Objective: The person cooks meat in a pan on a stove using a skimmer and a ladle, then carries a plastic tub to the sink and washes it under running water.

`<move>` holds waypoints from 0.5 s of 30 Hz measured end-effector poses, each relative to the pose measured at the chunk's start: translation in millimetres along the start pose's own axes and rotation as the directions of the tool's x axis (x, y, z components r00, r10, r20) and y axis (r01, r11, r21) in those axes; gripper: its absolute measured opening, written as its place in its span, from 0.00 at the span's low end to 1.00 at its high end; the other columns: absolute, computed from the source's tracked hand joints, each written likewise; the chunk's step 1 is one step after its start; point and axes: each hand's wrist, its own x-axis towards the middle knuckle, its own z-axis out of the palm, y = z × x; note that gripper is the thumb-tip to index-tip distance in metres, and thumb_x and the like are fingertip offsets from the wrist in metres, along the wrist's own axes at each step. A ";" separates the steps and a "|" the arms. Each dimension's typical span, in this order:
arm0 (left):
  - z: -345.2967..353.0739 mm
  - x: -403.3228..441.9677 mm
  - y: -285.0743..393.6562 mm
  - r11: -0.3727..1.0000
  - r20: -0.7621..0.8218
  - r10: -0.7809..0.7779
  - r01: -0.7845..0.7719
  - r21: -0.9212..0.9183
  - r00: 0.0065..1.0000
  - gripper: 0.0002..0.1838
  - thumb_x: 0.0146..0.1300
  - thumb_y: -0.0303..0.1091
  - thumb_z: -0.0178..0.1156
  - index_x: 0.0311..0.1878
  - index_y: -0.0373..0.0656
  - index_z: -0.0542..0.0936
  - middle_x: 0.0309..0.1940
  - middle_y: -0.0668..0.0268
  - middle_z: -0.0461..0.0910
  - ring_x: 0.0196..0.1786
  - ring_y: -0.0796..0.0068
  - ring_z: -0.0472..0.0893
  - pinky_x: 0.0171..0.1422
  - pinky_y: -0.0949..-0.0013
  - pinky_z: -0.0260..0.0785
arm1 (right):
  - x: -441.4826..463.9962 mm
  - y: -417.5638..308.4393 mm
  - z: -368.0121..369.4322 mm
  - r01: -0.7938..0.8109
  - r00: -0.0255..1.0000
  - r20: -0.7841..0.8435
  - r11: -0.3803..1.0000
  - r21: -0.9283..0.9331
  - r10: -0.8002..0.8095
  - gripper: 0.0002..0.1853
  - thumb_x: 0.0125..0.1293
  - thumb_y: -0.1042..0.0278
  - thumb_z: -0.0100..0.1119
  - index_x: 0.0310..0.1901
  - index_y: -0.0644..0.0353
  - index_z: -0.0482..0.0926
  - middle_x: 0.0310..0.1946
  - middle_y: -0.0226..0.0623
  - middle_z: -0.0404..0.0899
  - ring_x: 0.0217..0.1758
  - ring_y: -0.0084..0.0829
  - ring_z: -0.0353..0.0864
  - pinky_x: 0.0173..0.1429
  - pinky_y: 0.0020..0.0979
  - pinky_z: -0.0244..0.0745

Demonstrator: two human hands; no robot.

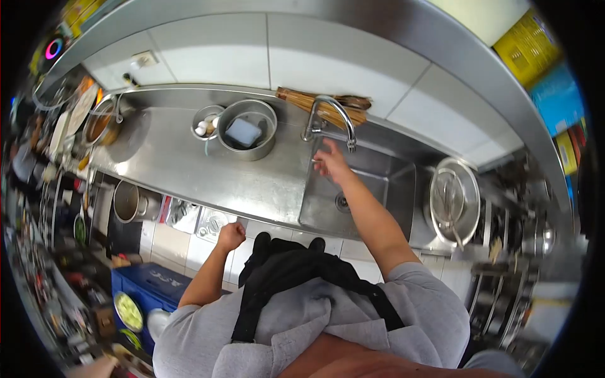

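Observation:
My right hand (332,162) reaches over the left side of the steel sink (400,195), its fingers apart and partly curled, just below the curved faucet (343,113). No object shows in it. Down by the counter's front edge, my left hand (232,236) is closed in a loose fist, and nothing shows in it. On the counter left of the sink stands a round metal pot (268,142) with a pale blue block (244,133) inside. Beside it a small metal bowl (196,120) holds several eggs (203,130).
Wooden sticks (296,102) lie behind the faucet against the tiled wall. A large metal bowl with a wire strainer (447,195) stands right of the sink. At the left are a pot (126,201) and a blue cooler (154,280). A shelf (391,22) runs overhead.

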 end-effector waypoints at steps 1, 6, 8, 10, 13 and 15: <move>17.7 -3.7 -23.2 1.000 -0.031 -0.028 0.028 -0.013 0.999 0.12 0.46 0.31 0.63 0.36 0.41 0.83 0.33 0.54 0.84 0.39 0.59 0.84 0.46 0.63 0.75 | 20.0 -13.3 1.0 0.049 0.996 -0.079 0.993 0.112 -0.040 0.24 0.67 0.62 0.58 0.62 0.53 0.64 0.37 0.33 0.78 0.29 0.27 0.80 0.28 0.30 0.75; 91.7 -78.9 -91.1 0.857 0.132 -0.512 0.515 0.014 0.849 0.42 0.50 0.43 0.63 0.68 0.33 0.65 0.60 0.39 0.71 0.65 0.46 0.72 0.68 0.59 0.65 | 121.8 8.6 -12.0 0.073 0.994 -0.095 0.965 0.252 -0.051 0.16 0.67 0.60 0.59 0.53 0.52 0.68 0.38 0.30 0.76 0.36 0.28 0.81 0.33 0.33 0.76; 110.1 -117.4 -95.7 0.844 0.082 -0.509 0.515 -0.149 0.857 0.33 0.51 0.39 0.64 0.60 0.33 0.72 0.51 0.43 0.79 0.58 0.50 0.78 0.60 0.60 0.72 | 111.9 16.5 -11.9 0.071 0.996 -0.067 0.959 0.274 -0.054 0.14 0.68 0.59 0.58 0.52 0.49 0.70 0.35 0.28 0.74 0.34 0.28 0.80 0.33 0.33 0.76; 105.1 -143.9 -65.8 0.754 0.110 -0.580 0.583 -0.302 0.807 0.25 0.52 0.35 0.64 0.53 0.33 0.76 0.44 0.48 0.82 0.50 0.55 0.82 0.52 0.62 0.74 | 90.0 21.0 -17.3 0.111 0.989 0.049 0.908 0.404 -0.143 0.12 0.69 0.59 0.58 0.50 0.46 0.70 0.33 0.27 0.73 0.33 0.25 0.79 0.32 0.29 0.75; 129.2 -142.4 -86.4 0.702 0.029 -0.566 0.500 -0.507 0.824 0.13 0.54 0.31 0.64 0.42 0.34 0.79 0.32 0.57 0.84 0.35 0.65 0.84 0.39 0.66 0.74 | 71.3 60.1 -38.5 0.152 0.973 0.147 0.976 0.158 -0.175 0.17 0.69 0.60 0.57 0.58 0.41 0.70 0.35 0.28 0.73 0.32 0.24 0.79 0.32 0.27 0.75; 118.5 -140.9 -47.2 0.889 -0.259 -0.400 0.303 -0.344 0.879 0.08 0.56 0.31 0.64 0.34 0.36 0.79 0.25 0.62 0.81 0.25 0.72 0.79 0.31 0.66 0.72 | 47.0 80.6 -52.0 0.255 0.948 0.228 0.959 -0.127 -0.222 0.25 0.69 0.62 0.57 0.67 0.39 0.65 0.37 0.29 0.73 0.32 0.25 0.79 0.33 0.26 0.76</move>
